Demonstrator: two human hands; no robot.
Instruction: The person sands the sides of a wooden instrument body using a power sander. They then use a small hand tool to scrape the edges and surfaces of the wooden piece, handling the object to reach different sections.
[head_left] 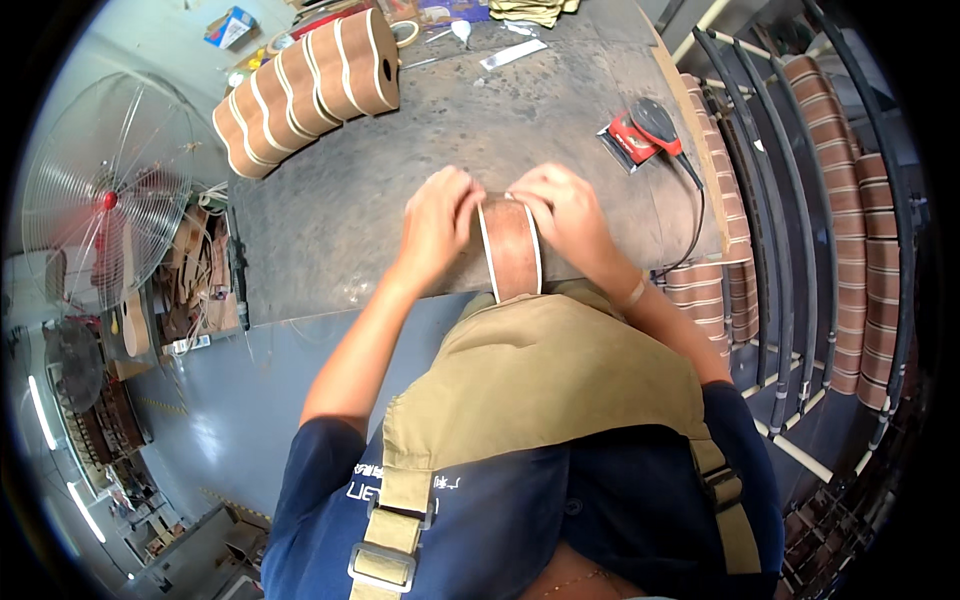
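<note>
A reddish-brown curved wooden piece (509,250) with white edging lies between my hands, its lower end against the tan apron (540,370) I wear. My left hand (440,215) has its fingers curled and pinched at the piece's upper left corner. My right hand (560,220) is also closed, its thumb and forefinger at the upper right corner, near a small pale bit too tiny to make out. Both hands are over the near edge of the dark, scuffed workbench (330,210).
Curved striped wooden forms (305,90) lie at the bench's back left. A red-and-black sander (640,135) with a cord is to the right, a pale strip (512,54) at the back. A large fan (110,200) stands left; racks (775,230) of striped pieces flank the right.
</note>
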